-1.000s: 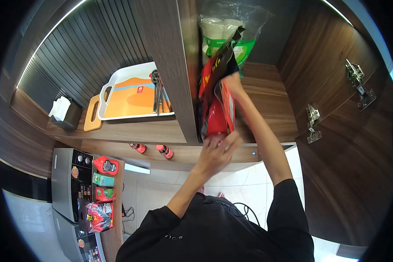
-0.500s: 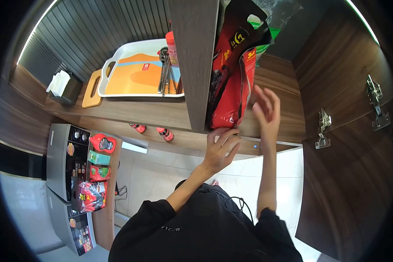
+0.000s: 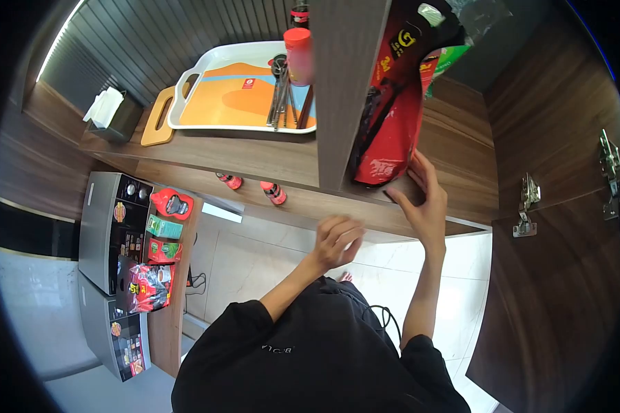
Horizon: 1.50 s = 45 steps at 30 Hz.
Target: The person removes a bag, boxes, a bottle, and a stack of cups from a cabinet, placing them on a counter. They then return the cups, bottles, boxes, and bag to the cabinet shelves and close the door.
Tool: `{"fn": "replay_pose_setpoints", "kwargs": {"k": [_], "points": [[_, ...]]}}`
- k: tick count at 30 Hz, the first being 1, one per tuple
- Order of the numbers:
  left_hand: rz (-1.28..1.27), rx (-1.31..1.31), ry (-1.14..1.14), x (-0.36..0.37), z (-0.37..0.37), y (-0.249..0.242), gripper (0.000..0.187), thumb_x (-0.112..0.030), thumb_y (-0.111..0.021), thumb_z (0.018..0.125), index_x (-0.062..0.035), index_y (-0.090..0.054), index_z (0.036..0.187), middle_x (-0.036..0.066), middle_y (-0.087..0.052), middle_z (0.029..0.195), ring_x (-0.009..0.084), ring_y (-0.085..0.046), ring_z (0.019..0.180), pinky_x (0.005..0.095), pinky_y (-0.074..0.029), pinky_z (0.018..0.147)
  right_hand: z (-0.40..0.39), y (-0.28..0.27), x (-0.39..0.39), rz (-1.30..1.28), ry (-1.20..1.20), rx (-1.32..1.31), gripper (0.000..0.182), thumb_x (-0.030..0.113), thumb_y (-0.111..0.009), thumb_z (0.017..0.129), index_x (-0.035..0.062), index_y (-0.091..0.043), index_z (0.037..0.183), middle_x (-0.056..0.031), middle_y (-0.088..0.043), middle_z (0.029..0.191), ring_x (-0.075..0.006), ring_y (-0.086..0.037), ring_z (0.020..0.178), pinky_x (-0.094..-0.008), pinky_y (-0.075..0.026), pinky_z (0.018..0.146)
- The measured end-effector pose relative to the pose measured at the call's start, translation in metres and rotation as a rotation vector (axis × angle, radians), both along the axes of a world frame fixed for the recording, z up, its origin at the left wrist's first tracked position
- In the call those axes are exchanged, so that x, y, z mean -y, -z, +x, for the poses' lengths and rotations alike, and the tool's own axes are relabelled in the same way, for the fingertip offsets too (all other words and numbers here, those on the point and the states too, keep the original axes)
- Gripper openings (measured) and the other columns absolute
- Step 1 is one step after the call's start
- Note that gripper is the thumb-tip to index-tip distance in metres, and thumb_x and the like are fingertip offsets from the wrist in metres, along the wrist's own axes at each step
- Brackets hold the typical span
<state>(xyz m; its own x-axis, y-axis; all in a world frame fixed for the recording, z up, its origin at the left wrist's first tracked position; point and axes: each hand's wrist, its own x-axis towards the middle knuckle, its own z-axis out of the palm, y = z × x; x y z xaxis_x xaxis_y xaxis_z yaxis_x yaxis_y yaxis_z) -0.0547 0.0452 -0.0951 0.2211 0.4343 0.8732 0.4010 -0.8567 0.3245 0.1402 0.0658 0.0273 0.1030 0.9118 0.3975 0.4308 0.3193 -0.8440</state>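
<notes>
- Now the red-and-black packet (image 3: pixel 396 127) stands in the open cabinet, between one and two o'clock, close beside the upright divider (image 3: pixel 348 103); its base is on the shelf (image 3: pixel 455 124).
- Change: the left hand (image 3: pixel 337 241) has come away from the packet's base. It hangs in front of the cabinet, just off centre at five o'clock, fingers half curled and blurred, apparently holding nothing.
- Right hand (image 3: pixel 428 203), three o'clock, has moved in from beside the packet. Fingers spread from the thumb, tips at the packet's lower right side; pressing or merely resting, cannot tell.
- What that means, judged: the packet seems to carry its own weight, with one hand near to steady it. Its top leans and sags a little, so it might slump.
- Count, cabinet: one red-and-black packet certain, a second behind it cannot be ruled out; part of one green-printed clear bag (image 3: pixel 451 58) behind.
- Count, eleven to twelve o'clock: one white tray (image 3: pixel 217 127), one red-lidded jar (image 3: pixel 298 58), one dark bottle (image 3: pixel 300 15); utensils overlap, no sure number.
- Count, ten o'clock: one cutting board (image 3: pixel 149 131), one tissue holder (image 3: pixel 125 118).
- Between nine and ten: two small red bottles (image 3: pixel 273 193).
- Eight to nine, side table (image 3: pixel 164 344): one red bottle (image 3: pixel 172 204), one green carton (image 3: pixel 164 227), one red-and-green pack (image 3: pixel 164 251), one larger red bundle (image 3: pixel 151 288).
- Three o'clock: two door hinges (image 3: pixel 527 199).
</notes>
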Motion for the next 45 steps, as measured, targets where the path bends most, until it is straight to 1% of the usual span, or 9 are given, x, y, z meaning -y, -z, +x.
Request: {"fn": "replay_pose_setpoints", "kwargs": {"k": [9,12,19,22,25,29,31,37,45], "points": [[-0.915,0.277,-0.497,0.017,-0.119,0.159,0.056,-0.014,-0.082,0.075,-0.0020,-0.048,0.117,0.012,-0.051,0.108,0.0281,-0.051,0.104,0.0399,-0.042,0.091,-0.011,0.071,0.049,0.442,0.407,0.571,0.029,-0.004,-0.075,0.081,0.0056,-0.062,0.106,-0.0112,-0.067,0.115,-0.0264,-0.059,0.111,-0.0358,-0.045,0.095],[-0.954,0.239,-0.600,-0.010,-0.152,0.197,0.072,-0.022,-0.088,0.070,-0.0008,-0.043,0.122,0.013,-0.049,0.115,0.0302,-0.050,0.108,0.0414,-0.041,0.095,-0.024,0.124,0.060,0.514,0.381,0.145,0.032,-0.007,-0.066,0.086,0.0051,-0.052,0.112,-0.0119,-0.056,0.109,-0.0283,-0.055,0.108,-0.0410,-0.042,0.097],[-0.869,0.260,-0.496,-0.113,-0.165,0.209,0.070,-0.026,-0.092,0.066,-0.0016,-0.054,0.119,0.015,-0.057,0.122,0.0312,-0.055,0.112,0.0419,-0.044,0.097,-0.039,0.182,0.059,-0.015,0.172,0.037,0.040,-0.004,-0.070,0.084,0.0050,-0.051,0.119,-0.0119,-0.052,0.102,-0.0231,-0.056,0.087,-0.0329,-0.046,0.075],[-1.086,0.495,-0.326,-0.129,-0.158,0.239,0.059,-0.022,-0.090,0.068,-0.0039,-0.059,0.114,0.012,-0.063,0.111,0.0293,-0.060,0.103,0.0408,-0.049,0.089,-0.036,0.209,0.055,-0.345,-0.194,0.048,0.044,0.005,-0.071,0.087,0.0058,-0.051,0.126,-0.0141,-0.056,0.111,-0.0226,-0.061,0.089,-0.0344,-0.049,0.078],[-0.872,0.228,-0.363,-0.101,-0.143,0.209,0.054,-0.019,-0.089,0.071,-0.0061,-0.060,0.115,0.011,-0.066,0.105,0.0279,-0.064,0.097,0.0389,-0.052,0.084,-0.035,0.249,0.053,-0.694,-0.526,0.118,0.051,0.015,-0.074,0.088,0.0062,-0.049,0.132,-0.0125,-0.060,0.120,-0.0206,-0.063,0.102,-0.0339,-0.051,0.087],[-1.005,-0.023,-0.068,-0.054,-0.132,0.243,0.054,-0.025,-0.090,0.069,-0.0110,-0.064,0.114,0.010,-0.071,0.106,0.0248,-0.067,0.096,0.0380,-0.052,0.084,-0.073,0.261,0.053,-0.528,-0.418,0.110,0.063,0.021,-0.079,0.083,0.0108,-0.047,0.137,-0.0124,-0.062,0.127,-0.0270,-0.061,0.117,-0.0399,-0.050,0.096],[-1.309,-0.183,0.132,-0.030,-0.110,0.226,0.056,-0.027,-0.090,0.067,-0.0132,-0.065,0.115,0.009,-0.071,0.108,0.0254,-0.068,0.100,0.0389,-0.052,0.086,-0.072,0.270,0.057,-0.516,-0.307,0.130,0.068,0.023,-0.081,0.079,0.0123,-0.047,0.137,-0.0122,-0.063,0.127,-0.0285,-0.060,0.120,-0.0416,-0.049,0.099],[-0.834,-0.478,0.557,0.018,-0.014,0.112,0.065,-0.039,-0.089,0.064,-0.0135,-0.063,0.118,0.010,-0.069,0.114,0.0296,-0.065,0.103,0.0410,-0.048,0.092,-0.018,0.323,0.106,-0.525,-0.348,0.001,0.057,0.019,-0.083,0.074,0.0102,-0.058,0.124,-0.0116,-0.065,0.124,-0.0288,-0.064,0.113,-0.0389,-0.050,0.096],[-0.726,-0.395,0.862,0.029,0.056,-0.045,0.067,-0.031,-0.087,0.066,-0.0086,-0.058,0.122,0.010,-0.065,0.116,0.0287,-0.060,0.106,0.0387,-0.044,0.095,0.008,0.156,0.189,-0.281,0.240,-0.222,0.053,0.023,-0.084,0.072,0.0000,-0.063,0.115,-0.0179,-0.065,0.115,-0.0320,-0.065,0.109,-0.0408,-0.051,0.093]]}}
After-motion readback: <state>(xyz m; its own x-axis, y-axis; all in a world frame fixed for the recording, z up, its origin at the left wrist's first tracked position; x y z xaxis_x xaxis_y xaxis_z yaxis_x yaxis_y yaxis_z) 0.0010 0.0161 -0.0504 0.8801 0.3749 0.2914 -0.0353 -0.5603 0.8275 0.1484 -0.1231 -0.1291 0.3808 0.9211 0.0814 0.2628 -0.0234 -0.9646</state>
